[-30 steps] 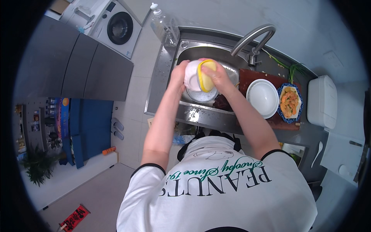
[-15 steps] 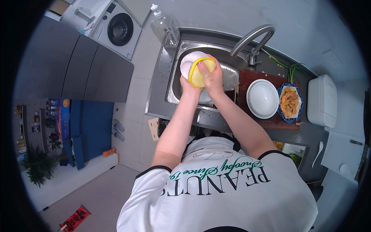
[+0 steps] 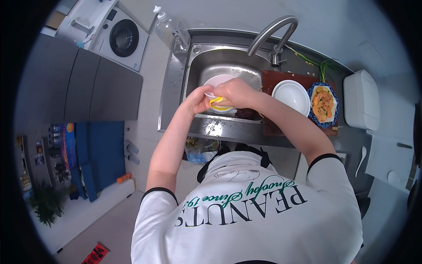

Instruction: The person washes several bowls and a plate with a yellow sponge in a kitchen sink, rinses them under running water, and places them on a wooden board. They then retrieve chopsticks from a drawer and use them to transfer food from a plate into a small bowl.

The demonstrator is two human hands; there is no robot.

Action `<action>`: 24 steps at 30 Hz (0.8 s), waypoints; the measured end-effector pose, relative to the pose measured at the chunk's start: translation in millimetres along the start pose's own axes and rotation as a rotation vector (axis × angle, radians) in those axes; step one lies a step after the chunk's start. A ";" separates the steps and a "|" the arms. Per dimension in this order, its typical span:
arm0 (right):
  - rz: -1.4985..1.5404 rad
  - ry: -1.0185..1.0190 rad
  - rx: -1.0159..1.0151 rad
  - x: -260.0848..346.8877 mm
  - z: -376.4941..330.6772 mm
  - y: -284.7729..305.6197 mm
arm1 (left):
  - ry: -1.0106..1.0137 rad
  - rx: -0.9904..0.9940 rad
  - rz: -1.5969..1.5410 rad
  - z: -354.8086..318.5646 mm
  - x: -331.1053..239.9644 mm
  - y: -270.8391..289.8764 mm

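Over the sink, my left hand is closed on the left edge of a white bowl. My right hand is bent over the bowl's near side, its fingers closed on a yellow-rimmed scrubbing sponge. The fingers cover much of the sponge and part of the bowl. In the basin beside the right wrist lies a dark reddish thing that I cannot make out.
Above the basin arches a metal faucet. To the right, a brown cutting board carries a large white bowl and a blue-rimmed dish of food. A clear pump bottle stands at the sink's far left corner.
Both hands have come lower and nearer my body with the bowl and sponge. The right hand has swung round from upright to sideways over the bowl. My view has shifted slightly.
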State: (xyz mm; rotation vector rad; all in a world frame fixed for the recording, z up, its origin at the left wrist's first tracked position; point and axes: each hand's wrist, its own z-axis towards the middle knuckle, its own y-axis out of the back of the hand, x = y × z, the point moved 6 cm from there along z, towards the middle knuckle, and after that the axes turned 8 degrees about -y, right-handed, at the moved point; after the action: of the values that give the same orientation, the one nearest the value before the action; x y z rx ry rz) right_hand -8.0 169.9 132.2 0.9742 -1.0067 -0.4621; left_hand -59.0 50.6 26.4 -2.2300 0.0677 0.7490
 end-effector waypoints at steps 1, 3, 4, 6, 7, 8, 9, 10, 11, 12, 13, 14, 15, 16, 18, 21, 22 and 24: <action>0.089 -0.097 -0.027 -10.0 1.7 3.3 | 0.000 -0.050 -0.055 -0.7 4.9 4.1; 0.259 -0.317 -0.091 -31.0 7.2 8.5 | -0.102 -0.092 -0.013 -3.8 7.1 5.9; 0.435 -0.583 -0.100 -50.1 6.3 7.1 | -0.201 -0.082 0.080 -6.3 5.7 2.1; 0.194 -0.694 -0.248 -62.0 5.6 20.4 | -0.319 -0.097 0.145 -9.4 4.4 -8.7; 0.068 -0.750 -0.307 -66.1 3.5 25.4 | -0.351 -0.130 0.177 -11.3 5.2 -13.3; 0.015 -0.809 -0.195 -73.5 2.6 21.8 | -0.401 -0.142 0.203 -13.4 4.5 -19.0; -0.036 -0.778 -0.157 -74.4 2.6 18.8 | -0.466 -0.131 0.226 -14.2 2.2 -25.8; -0.088 -0.704 -0.164 -73.4 2.1 17.3 | -0.501 -0.152 0.264 -15.0 2.2 -29.8; -0.140 -0.631 -0.169 -71.6 1.9 12.9 | -0.549 -0.190 0.278 -15.2 1.2 -32.1; -0.017 -0.645 -0.168 -74.1 1.5 3.4 | -0.611 -0.205 0.286 -15.5 0.4 -35.1; 0.092 -0.762 -0.199 -80.7 -1.7 -6.8 | -0.670 -0.220 0.294 -15.2 0.0 -37.6; 0.204 -0.845 -0.248 -84.6 -3.3 -18.1 | -0.772 -0.280 0.391 -16.6 -2.9 -39.3; 0.310 -0.980 -0.276 -91.1 -7.0 -30.5 | -0.876 -0.339 0.490 -17.5 -6.9 -41.8; 0.853 -1.092 -0.269 -90.3 -10.2 -59.0 | -0.982 -0.396 0.589 -18.7 -10.6 -45.3; 1.585 -1.284 -0.298 -68.0 -13.8 -112.4 | -1.122 -0.471 0.726 -21.8 -14.6 -51.1; 1.664 -1.221 -0.264 -64.2 -15.2 -131.0 | -1.154 -0.518 0.905 -27.2 -18.3 -55.6; 1.236 -1.181 -0.316 -76.2 -18.0 -116.8 | -1.166 -0.507 1.056 -31.0 -20.2 -59.8; 0.454 -0.985 -0.310 -94.1 -11.9 -78.4 | -1.000 -0.431 0.944 -32.5 -19.9 -53.5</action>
State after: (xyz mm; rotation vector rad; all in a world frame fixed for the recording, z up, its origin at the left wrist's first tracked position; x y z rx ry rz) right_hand -36.4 202.6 17.0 0.1668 -1.9115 -0.7026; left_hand -44.7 62.4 89.5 -1.8439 0.5160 2.4880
